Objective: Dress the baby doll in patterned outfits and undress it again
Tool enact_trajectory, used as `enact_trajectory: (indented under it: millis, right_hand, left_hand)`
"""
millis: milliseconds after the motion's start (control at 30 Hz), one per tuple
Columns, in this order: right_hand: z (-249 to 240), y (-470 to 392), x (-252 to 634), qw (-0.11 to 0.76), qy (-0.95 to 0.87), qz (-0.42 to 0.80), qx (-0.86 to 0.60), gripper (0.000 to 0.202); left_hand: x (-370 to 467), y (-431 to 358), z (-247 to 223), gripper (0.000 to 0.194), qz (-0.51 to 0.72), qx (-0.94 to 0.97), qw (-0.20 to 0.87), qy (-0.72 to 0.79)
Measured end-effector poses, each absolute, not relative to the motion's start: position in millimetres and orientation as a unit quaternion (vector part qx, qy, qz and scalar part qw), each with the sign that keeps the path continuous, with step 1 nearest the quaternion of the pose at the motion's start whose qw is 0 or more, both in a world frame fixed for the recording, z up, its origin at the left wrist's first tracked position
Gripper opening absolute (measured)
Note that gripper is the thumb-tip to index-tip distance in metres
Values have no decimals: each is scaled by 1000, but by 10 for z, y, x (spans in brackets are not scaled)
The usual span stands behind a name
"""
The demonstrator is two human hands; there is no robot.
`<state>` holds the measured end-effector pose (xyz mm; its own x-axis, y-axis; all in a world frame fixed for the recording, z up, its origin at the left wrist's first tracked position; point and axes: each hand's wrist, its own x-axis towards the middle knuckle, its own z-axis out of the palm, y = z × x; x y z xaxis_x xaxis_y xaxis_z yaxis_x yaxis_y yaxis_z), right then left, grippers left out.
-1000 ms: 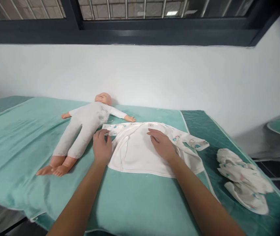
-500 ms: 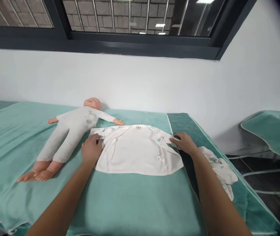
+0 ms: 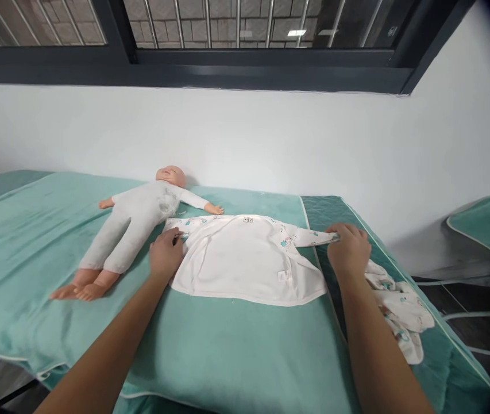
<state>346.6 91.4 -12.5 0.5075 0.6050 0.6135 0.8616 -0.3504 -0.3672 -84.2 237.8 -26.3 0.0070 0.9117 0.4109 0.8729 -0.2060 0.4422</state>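
- Shirt [image 3: 245, 259], white and long-sleeved, is lying spread flat on the light green cover [image 3: 245, 351], between the two hands; its neckline is pointing toward the wall [image 3: 270, 138] and its hem toward the person; a small printed label [image 3: 248, 219] is showing at the neck, and a pale tag [image 3: 285, 276] is showing near the lower corner on the right hand's side.
- Right hand [image 3: 350, 250] is clamping the cuff end of the outstretched sleeve [image 3: 313, 237] between thumb and fingers; that sleeve is running out straight sideways, its end reaching over the dark green quilted pad [image 3: 322, 206].
- Left hand [image 3: 166, 253] is resting at the end of the opposite sleeve [image 3: 193, 225], its fingers curling close to the thumb; whether they are pinching the cloth, I cannot tell.
- Doll [image 3: 135, 210], in a white bodysuit, is lying on its back beside the shirt, beyond the left hand; its head is lying near the wall, its bare feet are pointing toward the lower left, and one arm is stretching out just above the shirt's upper edge.
- Crumpled garment [image 3: 404, 305], white with small prints, is lying on the dark pad beside the right forearm, which is partly hiding it.
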Motion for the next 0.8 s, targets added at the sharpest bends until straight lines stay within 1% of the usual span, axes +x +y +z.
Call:
enact_trajectory:
  millis: [67,133,200,267,333,367,467,600,667,733,800]
  right_hand:
    - [-144,924,3472,365,-451,-185,-793,39]
    - [-158,963,3432,419,-459,-164,-766,36]
    - [-170,1031,3333,477,-490,-91,-724,31]
    - [-193,1110,3199,491,-536,19,-686,29]
    - [-225,1180,3082,457,-565,112,-678,28]
    - [-241,1205,3045,436,-571,140,-682,27]
    - [-264,1231,3032,414,-556,172,-700,26]
    - [-210,1179,3045,441,-545,155,-696,29]
    - [-170,1150,2971,436,-576,129,-679,31]
    - [-144,1129,2848,382,-636,89,-665,37]
    - [-134,1118,2722,298,-680,42,-668,46]
  left_hand:
    - [-851,2385,-275,33,319,708,34,629]
    - [-861,2390,-287,32,321,708,33,629]
    - [-868,2391,-295,32,324,709,29,626]
    - [-870,2387,-296,32,326,709,30,625]
    - [-868,2382,-292,32,323,707,35,628]
    - [-866,2379,-289,32,321,707,38,629]
    - [-861,2379,-287,32,318,709,38,629]
    - [-863,2382,-300,30,324,706,31,629]
    - [-865,2376,-304,29,322,704,31,632]
    - [-865,2364,-303,29,318,705,33,634]
    - [-865,2350,-301,28,318,706,31,632]
